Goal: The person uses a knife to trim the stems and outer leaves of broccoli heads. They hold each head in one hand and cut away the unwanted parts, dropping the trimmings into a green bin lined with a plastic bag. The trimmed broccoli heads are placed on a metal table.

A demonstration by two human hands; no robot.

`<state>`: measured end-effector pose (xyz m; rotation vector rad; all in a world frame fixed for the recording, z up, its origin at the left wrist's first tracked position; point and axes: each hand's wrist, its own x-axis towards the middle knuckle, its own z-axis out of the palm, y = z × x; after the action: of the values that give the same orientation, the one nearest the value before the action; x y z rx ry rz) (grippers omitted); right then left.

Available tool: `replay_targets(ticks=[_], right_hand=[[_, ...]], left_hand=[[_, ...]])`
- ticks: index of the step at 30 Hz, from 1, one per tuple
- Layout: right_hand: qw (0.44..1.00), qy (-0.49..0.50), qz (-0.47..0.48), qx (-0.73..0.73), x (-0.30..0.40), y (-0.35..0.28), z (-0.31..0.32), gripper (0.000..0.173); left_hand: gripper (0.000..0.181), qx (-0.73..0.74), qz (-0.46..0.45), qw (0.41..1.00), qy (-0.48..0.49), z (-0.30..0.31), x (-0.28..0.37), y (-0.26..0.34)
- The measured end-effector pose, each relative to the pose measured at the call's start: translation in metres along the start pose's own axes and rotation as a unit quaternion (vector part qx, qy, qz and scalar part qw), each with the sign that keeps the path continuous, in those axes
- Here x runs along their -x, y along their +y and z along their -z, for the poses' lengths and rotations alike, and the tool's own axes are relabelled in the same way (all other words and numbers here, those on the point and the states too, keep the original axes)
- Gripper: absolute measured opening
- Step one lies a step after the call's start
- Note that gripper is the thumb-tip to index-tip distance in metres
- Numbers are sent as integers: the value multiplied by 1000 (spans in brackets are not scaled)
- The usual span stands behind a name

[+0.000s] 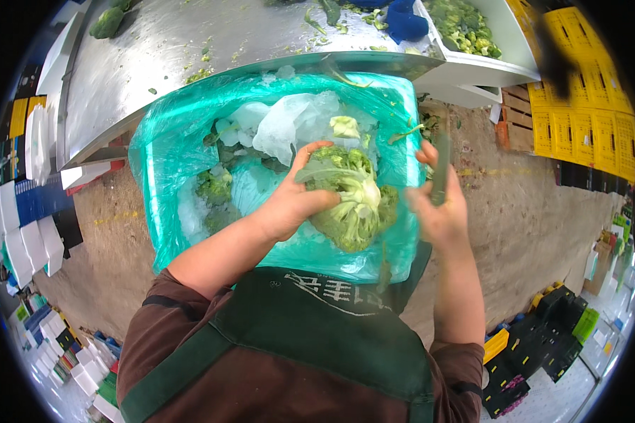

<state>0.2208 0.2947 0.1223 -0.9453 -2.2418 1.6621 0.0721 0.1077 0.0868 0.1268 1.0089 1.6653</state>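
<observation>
My left hand (301,198) grips a broccoli head (352,203), its cut stem side turned up. Just right of it, my right hand (442,206) is blurred and holds a knife (442,164) with the blade pointing away from me. Both hands are over a box lined with green plastic film (161,211). Inside the box lie chunks of ice (280,127), more broccoli (214,187) at the left and a cut piece of stem (344,127). A thin leaf stalk (406,134) lies on the liner's right side.
A metal table (153,58) with broccoli scraps stands beyond the box. At its right is a white bin (513,66) of broccoli pieces, beside a blue object (406,21). Yellow crates (584,127) are stacked at the right, near a wooden pallet (517,119). Black crates (534,333) stand lower right.
</observation>
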Motion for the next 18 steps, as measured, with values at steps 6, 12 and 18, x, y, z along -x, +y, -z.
replay_targets(ticks=[6,12,18], right_hand=[[983,-73,145,82,-9,-11,-27,34],[990,35,-97,-99,-4,-5,-7,23],[965,237,54,-97,-91,-78,24,34]], left_hand=[[83,-129,36,989,-64,0,0,6],[81,-114,76,989,-55,12,2,7],[83,133,114,983,-46,18,-2,7]])
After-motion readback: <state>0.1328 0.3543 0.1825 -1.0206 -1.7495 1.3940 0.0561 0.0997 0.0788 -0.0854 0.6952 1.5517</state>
